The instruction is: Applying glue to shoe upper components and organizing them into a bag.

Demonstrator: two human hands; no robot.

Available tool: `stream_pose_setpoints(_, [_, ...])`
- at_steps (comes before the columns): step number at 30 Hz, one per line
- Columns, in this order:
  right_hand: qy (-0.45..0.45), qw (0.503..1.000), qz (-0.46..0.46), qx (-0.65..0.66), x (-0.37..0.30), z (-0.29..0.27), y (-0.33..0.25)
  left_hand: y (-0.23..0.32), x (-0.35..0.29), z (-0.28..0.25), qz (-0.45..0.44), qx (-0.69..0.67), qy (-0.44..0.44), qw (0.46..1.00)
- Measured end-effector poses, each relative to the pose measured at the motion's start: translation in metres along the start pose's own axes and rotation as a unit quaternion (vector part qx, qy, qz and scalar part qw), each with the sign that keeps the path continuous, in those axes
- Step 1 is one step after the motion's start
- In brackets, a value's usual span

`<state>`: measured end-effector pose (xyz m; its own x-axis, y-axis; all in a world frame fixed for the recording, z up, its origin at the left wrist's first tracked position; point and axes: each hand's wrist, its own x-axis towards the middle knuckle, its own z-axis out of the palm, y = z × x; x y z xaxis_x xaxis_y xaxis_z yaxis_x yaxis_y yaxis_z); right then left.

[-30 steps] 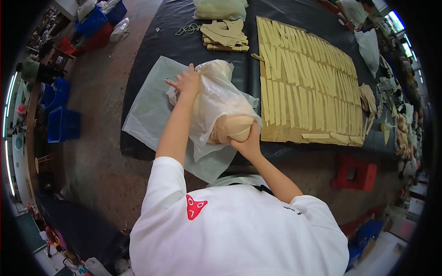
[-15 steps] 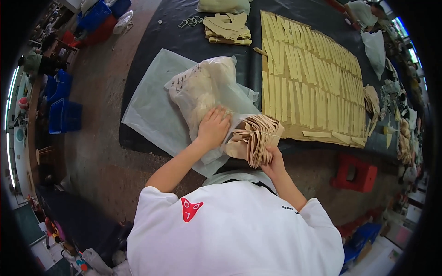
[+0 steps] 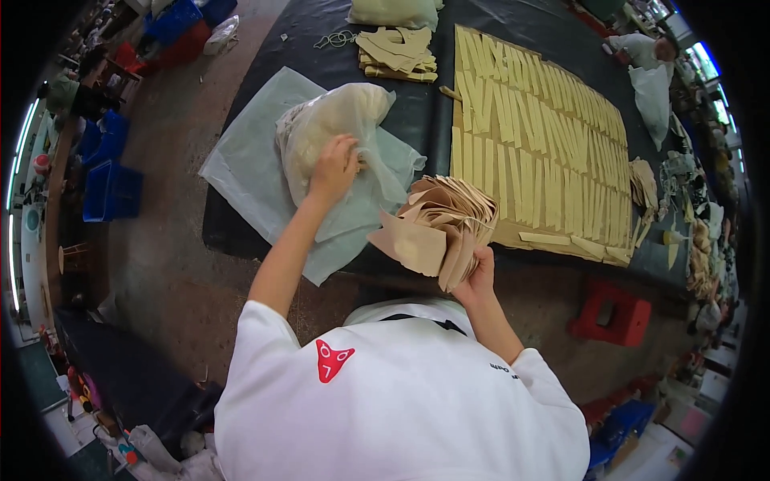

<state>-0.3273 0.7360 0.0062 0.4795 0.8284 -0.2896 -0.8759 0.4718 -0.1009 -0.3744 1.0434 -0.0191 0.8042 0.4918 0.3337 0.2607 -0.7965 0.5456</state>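
My right hand [image 3: 479,276] grips a bundle of thin beige cut pieces [image 3: 449,216] by its right side. The bundle has a light tie round its right part, and its left ends fan apart, with one broad piece hanging out in front. My left hand [image 3: 333,170] lies against a translucent plastic bag [image 3: 313,128] filled with pale, rounded contents, its fingers slightly bent and a little apart. Beneath the bag a larger flat plastic sheet [image 3: 241,172] is spread on the black-covered table [image 3: 437,120]. The bag's contents are too blurred to name.
On the table's right lies a board [image 3: 553,152] with rows of yellowish strips. Stacked cut pieces [image 3: 397,52] and a stuffed bag [image 3: 393,12] are farther back. A red stool [image 3: 611,313] stands at right, blue crates [image 3: 112,190] at left. Another person [image 3: 642,50] is at far right.
My left hand and the filled bag have shifted left and away from me. The bundle in my right hand has come apart from the bag, turned, and its left ends have fanned wider.
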Motion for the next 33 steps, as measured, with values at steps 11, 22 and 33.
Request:
stream_pose_setpoints(11, [0.096, 0.992, 0.016, -0.079, 0.021, -0.003, 0.007, 0.062, -0.125, -0.039, -0.331, -0.42, 0.083, 0.841])
stream_pose_setpoints(22, [0.056, 0.997, 0.045, -0.006, 0.039, -0.001, -0.003, 0.0, -0.209, 0.029, -0.37, -0.35, -0.033, 0.86])
stream_pose_setpoints(33, [0.11, 0.994, 0.015, 0.0, 0.035, 0.009, -0.007, 0.042, -0.128, 0.021, -0.271, -0.242, 0.173, 0.915])
